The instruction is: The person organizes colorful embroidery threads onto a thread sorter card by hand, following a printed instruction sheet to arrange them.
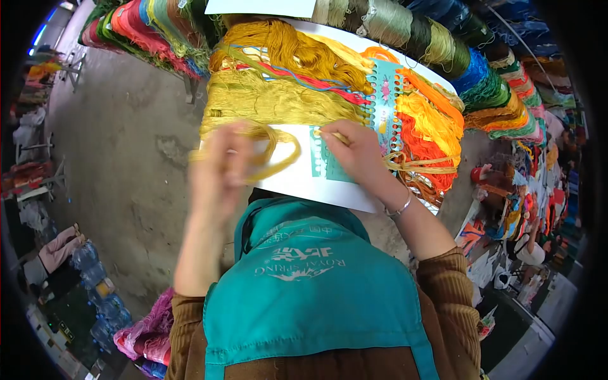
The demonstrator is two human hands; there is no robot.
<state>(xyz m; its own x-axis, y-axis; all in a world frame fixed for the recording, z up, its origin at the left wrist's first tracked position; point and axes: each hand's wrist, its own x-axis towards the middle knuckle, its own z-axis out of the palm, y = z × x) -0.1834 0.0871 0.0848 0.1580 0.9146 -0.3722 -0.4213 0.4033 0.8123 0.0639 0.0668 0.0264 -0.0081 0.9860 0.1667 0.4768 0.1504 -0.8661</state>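
My left hand [228, 158], smeared by motion, is closed on a loop of gold embroidery thread [290, 157] above a white board [345, 195]. My right hand [356, 149] pinches the thread at the punched edge of a teal thread card [317, 166]; its fingers partly hide the spot. Just beyond both hands lies a wide bundle of olive-gold thread [278, 98]. A second punched card [383, 88], printed with flowers, has orange and yellow thread [421, 120] along its right side.
Thick hanks of coloured thread [386, 25] line the far side, with more hanks [149, 28] at upper left. Concrete floor [139, 145] shows on the left. Several large water bottles [104, 297] stand lower left. Another person [529, 247] is at the right.
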